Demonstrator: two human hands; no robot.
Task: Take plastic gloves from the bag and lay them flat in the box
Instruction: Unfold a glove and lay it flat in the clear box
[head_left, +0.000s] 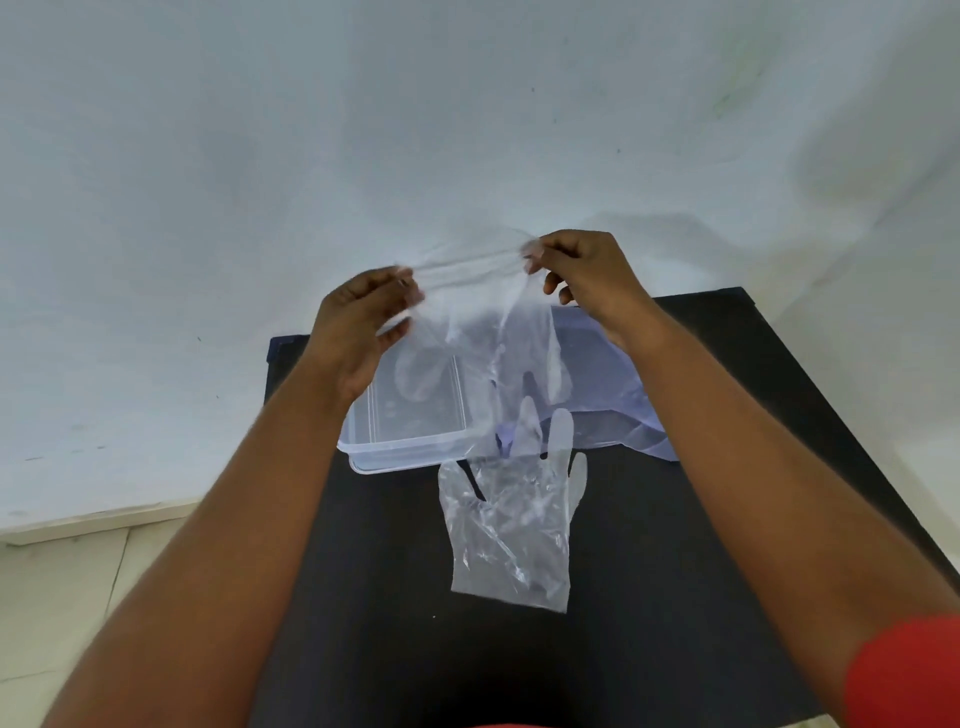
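Note:
A clear plastic glove (483, 322) hangs in the air, fingers pointing down, stretched by its cuff between my left hand (363, 322) and my right hand (576, 275). Both hands pinch the cuff edge above the clear plastic box (405, 447), which stands on the black table. A second clear glove (511, 525) lies flat on the table in front of the box, fingers pointing away from me. The pale bluish plastic bag (613, 384) lies crumpled to the right of the box, partly hidden behind the hanging glove.
The black table (675, 545) stands against a white wall (363, 130). Pale floor tiles (78, 597) and a skirting board show at the lower left. My red sleeve (904, 675) is at the bottom right.

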